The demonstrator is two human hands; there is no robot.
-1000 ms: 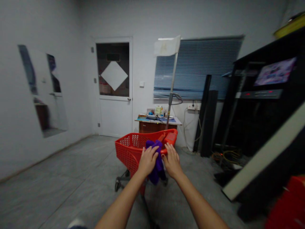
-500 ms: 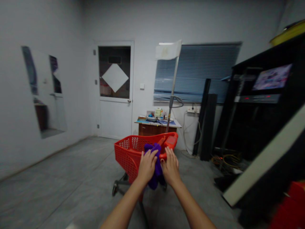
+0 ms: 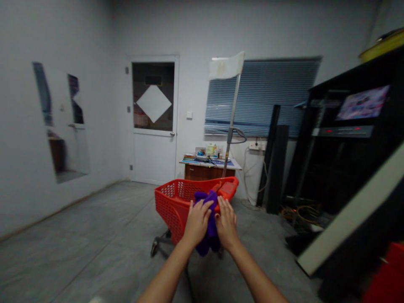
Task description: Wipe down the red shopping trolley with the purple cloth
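A small red plastic shopping cart [image 3: 172, 201] on wheels stands on the grey floor ahead of me. A purple cloth [image 3: 210, 227] hangs over its near handle. My left hand [image 3: 196, 221] lies on the handle with its fingers over the cloth. My right hand [image 3: 226, 222] rests beside it on the handle, touching the cloth's right side. A pole with a white flag [image 3: 226, 67] rises from the cart's right corner.
A white door [image 3: 154, 149] is in the far wall. A low wooden table [image 3: 208, 168] with small items stands behind the cart, below a blue blind [image 3: 268, 92]. Black shelving with a screen [image 3: 347, 139] and cables on the floor fill the right side.
The cart and both hands have shifted slightly right and forward in the view. Both hands stay on the handle and cloth.
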